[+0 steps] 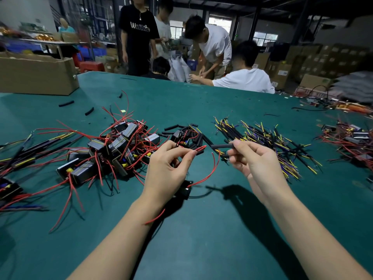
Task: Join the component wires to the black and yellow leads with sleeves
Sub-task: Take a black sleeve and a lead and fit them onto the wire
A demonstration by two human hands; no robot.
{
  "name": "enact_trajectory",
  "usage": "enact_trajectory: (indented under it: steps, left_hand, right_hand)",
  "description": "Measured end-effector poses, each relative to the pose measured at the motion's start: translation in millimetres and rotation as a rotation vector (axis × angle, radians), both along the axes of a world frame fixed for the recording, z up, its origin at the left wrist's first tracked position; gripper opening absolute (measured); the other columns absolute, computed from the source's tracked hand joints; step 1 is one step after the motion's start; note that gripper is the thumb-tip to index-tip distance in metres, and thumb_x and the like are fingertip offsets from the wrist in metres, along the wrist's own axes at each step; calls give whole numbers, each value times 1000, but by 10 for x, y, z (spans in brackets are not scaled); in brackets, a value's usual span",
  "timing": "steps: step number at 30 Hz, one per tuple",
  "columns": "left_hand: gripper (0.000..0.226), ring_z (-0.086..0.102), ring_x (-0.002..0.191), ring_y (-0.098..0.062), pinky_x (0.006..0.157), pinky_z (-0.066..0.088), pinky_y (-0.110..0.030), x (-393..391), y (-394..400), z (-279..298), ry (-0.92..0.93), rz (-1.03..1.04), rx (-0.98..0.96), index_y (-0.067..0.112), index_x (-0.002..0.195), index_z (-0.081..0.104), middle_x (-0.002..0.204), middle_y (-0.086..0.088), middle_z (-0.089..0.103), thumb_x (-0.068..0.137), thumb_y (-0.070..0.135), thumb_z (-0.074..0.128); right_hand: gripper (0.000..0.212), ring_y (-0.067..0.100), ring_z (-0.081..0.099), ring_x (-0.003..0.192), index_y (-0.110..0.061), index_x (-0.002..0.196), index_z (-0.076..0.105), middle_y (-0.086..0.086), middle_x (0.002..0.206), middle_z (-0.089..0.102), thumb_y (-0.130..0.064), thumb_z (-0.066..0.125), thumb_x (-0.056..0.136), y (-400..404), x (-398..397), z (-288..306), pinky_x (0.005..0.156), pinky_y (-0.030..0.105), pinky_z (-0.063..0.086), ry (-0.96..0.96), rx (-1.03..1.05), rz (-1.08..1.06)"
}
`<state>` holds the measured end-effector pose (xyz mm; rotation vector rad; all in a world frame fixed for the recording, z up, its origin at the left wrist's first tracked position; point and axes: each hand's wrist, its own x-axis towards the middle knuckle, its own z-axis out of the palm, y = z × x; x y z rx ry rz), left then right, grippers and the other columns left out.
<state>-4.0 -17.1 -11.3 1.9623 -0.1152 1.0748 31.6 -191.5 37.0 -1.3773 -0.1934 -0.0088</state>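
Our left hand [167, 164] pinches a red component wire [198, 148] by its tip; our right hand [256, 158] grips a black sleeve [222, 146], both above the bench [201, 229] middle. We judge the frayed tip could miss the sleeve mouth. Tangled components [113, 150] crowd the left edge, spare leads [268, 142] the right.

- The surface [201, 229] is covered in a matt teal-green cloth-like mat, lightly textured.
- The sleeve [222, 146] at centre is matt black rubbery tubing.
- The red wires [207, 175] have smooth, slightly glossy plastic insulation.
- The black components [121, 144] at left centre look like glossy plastic.
- The box [36, 75] at upper left is plain brown cardboard, matt.
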Motion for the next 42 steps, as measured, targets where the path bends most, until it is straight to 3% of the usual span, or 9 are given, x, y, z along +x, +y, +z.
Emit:
enact_trajectory:
  steps: [13,18,22,25,29,35,42]
  left_hand:
    - [5,44,58,-6,59,35,-15,-19,-23,30,21,-80,10,14,83,76,68,3,50,83,17,71]
    - [32,45,61,-4,59,30,-13,-47,-15,43,82,-120,-44,11,88,76,62,8,44,93,28,50]
    - [28,54,69,-11,67,42,-27,-67,14,44,102,-156,-28,18,90,75,70,-3,61,94,26,48]
    - [19,57,72,-20,70,44,-37,-68,9,42,83,-174,0,18,85,72,75,-5,65,91,24,55]
    - [20,52,66,-13,65,42,-29,-67,20,40,75,-167,39,11,76,66,71,2,57,89,22,57]
    - [20,44,64,-8,61,32,-15,-113,44,76,120,-197,52,14,71,61,70,7,46,89,17,53]
    - [12,56,80,-12,75,41,-18,-126,72,69,125,-194,124,14,94,66,86,4,60,89,19,57]
  right_hand:
    - [15,10,55,55,-6,83,68,0,65,66,-13,58,92,61,-22,-71,61,22,44,-72,-56,103]
    - [13,6,54,52,-4,85,70,-1,62,65,-10,59,91,97,-14,-75,51,12,38,-250,-278,136]
    - [11,5,51,51,-6,80,71,-1,60,60,-5,64,88,178,-3,-26,54,10,40,-312,-329,215]
    - [12,1,50,52,-12,79,72,-10,55,59,-4,66,86,237,22,-14,56,11,43,-326,-369,257]
    - [11,3,53,54,-11,89,71,-8,62,66,-3,67,84,212,44,-43,52,10,39,-242,-295,274]
    - [14,5,52,57,-14,89,73,-5,66,65,-3,65,85,180,56,-120,48,13,35,-173,-249,272]
    - [11,7,50,55,-15,79,68,-2,61,60,-7,65,87,214,77,-135,46,14,33,-168,-201,220]
